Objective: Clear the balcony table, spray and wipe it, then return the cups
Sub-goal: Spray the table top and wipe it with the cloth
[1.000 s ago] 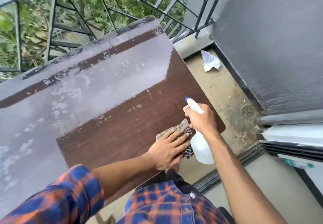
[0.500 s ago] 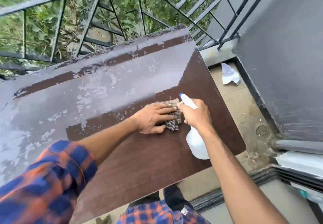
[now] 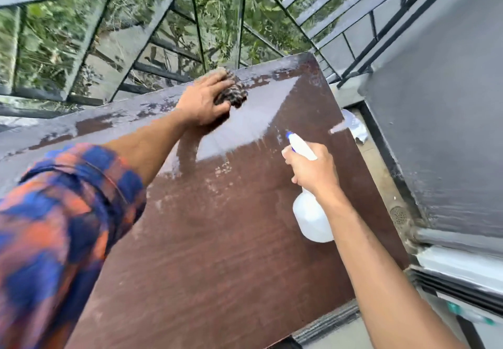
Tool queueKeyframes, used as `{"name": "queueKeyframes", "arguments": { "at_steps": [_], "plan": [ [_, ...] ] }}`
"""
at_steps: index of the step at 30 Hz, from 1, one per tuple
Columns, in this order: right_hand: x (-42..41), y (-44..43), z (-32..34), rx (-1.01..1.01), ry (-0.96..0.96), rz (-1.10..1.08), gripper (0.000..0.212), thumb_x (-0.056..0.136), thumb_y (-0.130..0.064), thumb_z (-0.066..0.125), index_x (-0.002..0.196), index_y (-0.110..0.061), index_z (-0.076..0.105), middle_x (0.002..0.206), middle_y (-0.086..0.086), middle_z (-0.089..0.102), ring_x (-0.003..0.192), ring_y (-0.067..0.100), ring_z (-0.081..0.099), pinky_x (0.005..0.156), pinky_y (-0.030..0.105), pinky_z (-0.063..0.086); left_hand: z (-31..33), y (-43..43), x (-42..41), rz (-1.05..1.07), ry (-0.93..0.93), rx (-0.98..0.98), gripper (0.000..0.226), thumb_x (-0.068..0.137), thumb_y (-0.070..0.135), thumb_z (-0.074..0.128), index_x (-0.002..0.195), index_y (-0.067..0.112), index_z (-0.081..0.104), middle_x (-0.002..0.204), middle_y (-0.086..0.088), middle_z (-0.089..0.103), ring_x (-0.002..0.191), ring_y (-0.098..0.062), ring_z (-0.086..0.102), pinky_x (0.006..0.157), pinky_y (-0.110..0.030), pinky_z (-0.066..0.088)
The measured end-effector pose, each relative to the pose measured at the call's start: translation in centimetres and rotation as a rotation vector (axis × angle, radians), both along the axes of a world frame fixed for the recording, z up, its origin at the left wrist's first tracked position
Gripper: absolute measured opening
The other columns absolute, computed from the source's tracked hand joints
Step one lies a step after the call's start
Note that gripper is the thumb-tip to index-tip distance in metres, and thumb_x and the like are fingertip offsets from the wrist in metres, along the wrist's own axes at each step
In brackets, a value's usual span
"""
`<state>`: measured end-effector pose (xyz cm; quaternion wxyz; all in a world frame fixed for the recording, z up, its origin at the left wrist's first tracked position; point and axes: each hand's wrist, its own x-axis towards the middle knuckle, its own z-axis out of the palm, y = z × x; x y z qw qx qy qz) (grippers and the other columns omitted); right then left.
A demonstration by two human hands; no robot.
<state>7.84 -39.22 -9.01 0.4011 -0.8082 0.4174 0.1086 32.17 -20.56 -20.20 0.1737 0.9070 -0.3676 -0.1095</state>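
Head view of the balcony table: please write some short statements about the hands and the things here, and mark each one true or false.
1. The left hand presses a cloth near the far edge of the table. True.
2. The spray bottle stands alone on the table. False: the right hand grips it by the neck, above the table.
3. Cups stand on the table. False: no cup shows on it.
4. The far part of the table top looks shiny. True.
5. A crumpled white paper lies on the floor beside the table. True.
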Motion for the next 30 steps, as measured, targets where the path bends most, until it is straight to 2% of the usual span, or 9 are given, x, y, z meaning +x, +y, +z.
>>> {"name": "queueKeyframes", "arguments": {
  "at_steps": [4, 7, 9, 11, 15, 20, 24, 27, 30],
  "plan": [
    [-1.0, 0.1, -0.3, 0.002, -0.001, -0.054, 0.018, 0.086, -0.031, 0.066, 0.081, -0.015, 0.073, 0.06, -0.005, 0.06, 0.049, 0.025, 0.069, 0.073, 0.041, 0.06, -0.7, 0.3, -0.4, 0.044, -0.082, 0.03, 0.07, 0.09, 0.054, 0.041, 0.149, 0.017, 0.047, 0.156, -0.015, 0.041, 0.145, -0.036, 0.035, 0.122, -0.044, 0.025],
    [-2.6, 0.2, -0.5, -0.005, 0.022, -0.072, 0.021, 0.088, -0.033, 0.068, 0.082, -0.013, 0.073, 0.064, 0.004, 0.067, 0.043, 0.019, 0.064, 0.077, 0.044, 0.061, -0.3, 0.1, -2.7, 0.129, -0.072, 0.054, 0.071, 0.091, 0.056, 0.035, 0.151, 0.019, 0.043, 0.159, -0.011, 0.038, 0.148, -0.033, 0.032, 0.122, -0.047, 0.024],
    [-3.6, 0.3, -0.4, -0.005, 0.034, -0.08, 0.026, 0.089, -0.034, 0.067, 0.085, -0.009, 0.073, 0.077, 0.012, 0.074, 0.044, 0.019, 0.065, 0.08, 0.048, 0.062, -0.2, 0.3, -5.1, 0.127, -0.071, 0.041, 0.069, 0.092, 0.053, 0.036, 0.15, 0.017, 0.045, 0.157, -0.012, 0.041, 0.146, -0.034, 0.033, 0.122, -0.047, 0.024],
    [-4.9, 0.5, -0.4, -0.003, 0.05, -0.09, 0.025, 0.088, -0.035, 0.067, 0.085, -0.011, 0.074, 0.08, 0.011, 0.076, 0.045, 0.019, 0.066, 0.081, 0.048, 0.063, -0.2, 0.7, -8.4, 0.112, -0.086, 0.012, 0.064, 0.092, 0.048, 0.042, 0.146, 0.015, 0.05, 0.153, -0.013, 0.047, 0.143, -0.036, 0.038, 0.12, -0.047, 0.028],
    [-7.5, 0.9, -0.1, 0.013, 0.049, -0.115, 0.023, 0.087, -0.036, 0.067, 0.085, -0.015, 0.075, 0.081, 0.009, 0.078, 0.045, 0.019, 0.067, 0.083, 0.049, 0.063, -0.4, 0.8, -17.1, 0.086, -0.07, -0.031, 0.059, 0.093, 0.043, 0.048, 0.142, 0.012, 0.054, 0.149, -0.013, 0.051, 0.141, -0.038, 0.041, 0.115, -0.051, 0.034],
    [-11.6, 1.6, 0.6, 0.034, 0.026, -0.144, 0.02, 0.087, -0.034, 0.067, 0.083, -0.016, 0.075, 0.079, 0.009, 0.077, 0.045, 0.019, 0.066, 0.08, 0.049, 0.062, -0.7, 1.3, -31.6, -0.101, -0.032, -0.045, 0.059, 0.092, 0.043, 0.051, 0.144, 0.014, 0.053, 0.153, -0.012, 0.046, 0.145, -0.035, 0.036, 0.113, -0.054, 0.034],
    [-15.3, 2.6, 0.7, 0.044, 0.016, -0.124, 0.011, 0.084, -0.038, 0.068, 0.077, -0.033, 0.075, 0.07, 0.004, 0.075, 0.048, 0.022, 0.068, 0.079, 0.049, 0.063, -1.4, 2.2, -40.9, -0.251, -0.009, -0.044, 0.058, 0.093, 0.045, 0.052, 0.147, 0.022, 0.05, 0.158, -0.006, 0.042, 0.147, -0.032, 0.034, 0.119, -0.05, 0.028],
    [-18.6, 3.1, 0.5, 0.053, 0.052, -0.098, 0.011, 0.08, -0.042, 0.066, 0.075, -0.037, 0.074, 0.067, 0.002, 0.073, 0.063, 0.031, 0.074, 0.08, 0.049, 0.065, -1.0, 2.2, -44.3, -0.242, -0.008, -0.03, 0.058, 0.094, 0.044, 0.052, 0.147, 0.022, 0.049, 0.158, -0.005, 0.041, 0.148, -0.032, 0.033, 0.12, -0.05, 0.028],
    [-21.6, 3.9, 0.1, 0.068, 0.084, -0.083, 0.018, 0.076, -0.047, 0.063, 0.081, -0.034, 0.074, 0.074, 0.004, 0.076, 0.076, 0.04, 0.075, 0.08, 0.051, 0.064, -0.5, 2.5, -45.5, -0.238, 0.013, 0.01, 0.059, 0.096, 0.045, 0.051, 0.15, 0.023, 0.045, 0.16, -0.005, 0.038, 0.15, -0.032, 0.029, 0.121, -0.05, 0.026]
  ]
}}
